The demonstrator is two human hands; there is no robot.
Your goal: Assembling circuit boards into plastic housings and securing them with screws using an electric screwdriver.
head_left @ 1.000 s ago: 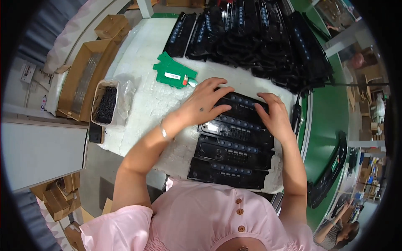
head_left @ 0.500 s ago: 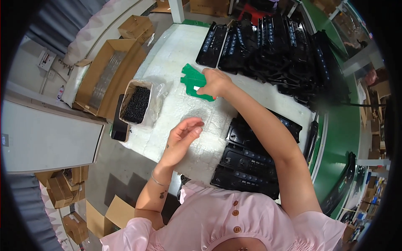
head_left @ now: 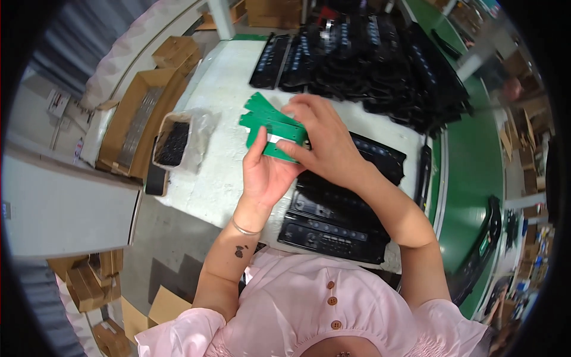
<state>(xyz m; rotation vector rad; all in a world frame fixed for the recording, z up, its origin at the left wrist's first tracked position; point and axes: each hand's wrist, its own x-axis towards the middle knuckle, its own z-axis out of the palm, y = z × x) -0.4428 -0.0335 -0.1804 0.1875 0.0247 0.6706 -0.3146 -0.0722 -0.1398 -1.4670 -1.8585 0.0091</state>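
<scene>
Several flat green circuit boards (head_left: 260, 122), notched at one end, are fanned out between my hands above the white-covered table (head_left: 217, 110). My left hand (head_left: 266, 177) supports them from below, its thumb laid over their near side. From the right, my right hand (head_left: 326, 138) grips their right end, thumb on top and fingers curled at the far edge. A white patch shows on the boards beside the right thumb. Just right of and below my hands lie black plastic panels (head_left: 324, 235) with rows of round openings, partly covered by my right forearm.
A bag-lined box (head_left: 173, 144) of small black parts sits at the table's left edge, beside a dark flat object (head_left: 157, 180). More black panels (head_left: 357, 65) are piled at the far side. Cardboard boxes (head_left: 134, 119) stand left, and a green surface (head_left: 461, 172) runs along the right.
My right hand has brought the green boards nearer, and my left hand has moved up to take hold of them too. The boards are now fanned apart. The view has shifted slightly.
</scene>
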